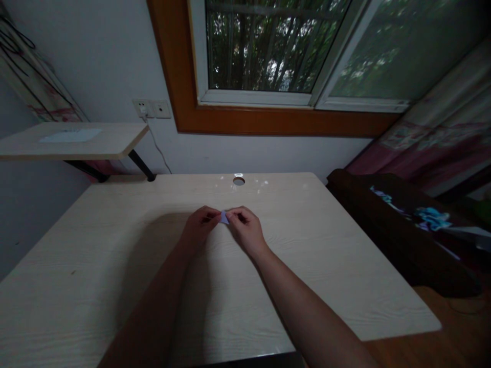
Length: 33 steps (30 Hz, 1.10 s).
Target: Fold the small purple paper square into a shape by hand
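A small pale purple piece of paper (224, 218) is pinched between my two hands, low over the far middle of the desk. My left hand (200, 225) grips its left side with thumb and fingers closed. On the other side, my right hand (247, 227) pinches the top right of the paper. The piece looks roughly triangular, though the fingertips cover its edges. How it is folded is too small to tell.
Under my arms spreads the light wood desk (314, 266), with a cable hole (239, 181) near its back edge. A raised shelf (111, 145) stands at the left. Behind are a wall socket (151, 108) and a window (268, 51). Dark furniture (399, 230) sits to the right.
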Each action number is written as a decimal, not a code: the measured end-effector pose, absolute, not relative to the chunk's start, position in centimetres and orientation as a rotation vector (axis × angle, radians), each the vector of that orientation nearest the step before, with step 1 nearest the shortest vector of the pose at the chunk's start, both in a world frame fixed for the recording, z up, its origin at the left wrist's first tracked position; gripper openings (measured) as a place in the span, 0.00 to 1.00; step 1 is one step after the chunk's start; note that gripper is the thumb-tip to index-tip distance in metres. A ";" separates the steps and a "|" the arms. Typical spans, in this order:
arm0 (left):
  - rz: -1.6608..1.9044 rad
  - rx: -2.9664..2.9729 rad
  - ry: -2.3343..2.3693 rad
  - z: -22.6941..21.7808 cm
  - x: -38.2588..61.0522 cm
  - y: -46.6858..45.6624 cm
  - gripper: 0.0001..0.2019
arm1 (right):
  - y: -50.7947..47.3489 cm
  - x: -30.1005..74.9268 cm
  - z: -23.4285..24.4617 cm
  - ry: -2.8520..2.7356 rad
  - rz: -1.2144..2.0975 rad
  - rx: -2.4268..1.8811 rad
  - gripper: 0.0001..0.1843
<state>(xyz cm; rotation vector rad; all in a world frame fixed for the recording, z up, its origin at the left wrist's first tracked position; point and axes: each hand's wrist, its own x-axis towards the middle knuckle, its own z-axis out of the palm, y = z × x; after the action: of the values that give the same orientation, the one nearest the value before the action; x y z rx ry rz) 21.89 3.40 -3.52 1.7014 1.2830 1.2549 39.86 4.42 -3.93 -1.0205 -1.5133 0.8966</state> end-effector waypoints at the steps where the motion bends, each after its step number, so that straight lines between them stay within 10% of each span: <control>1: 1.238 1.706 1.302 -3.6 21.9 3.4 0.11 | 4.4 39.8 -3.8 -1.527 0.898 -1.014 0.10; 33: 1.288 1.674 1.334 -3.1 21.8 3.2 0.10 | 4.7 40.2 -3.4 -1.324 0.979 -1.003 0.10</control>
<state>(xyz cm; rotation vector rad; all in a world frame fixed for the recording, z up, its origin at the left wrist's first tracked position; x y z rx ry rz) 21.84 3.18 -3.11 1.6736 1.3339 1.2881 40.15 4.74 -3.45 -1.0028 -1.3240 0.9792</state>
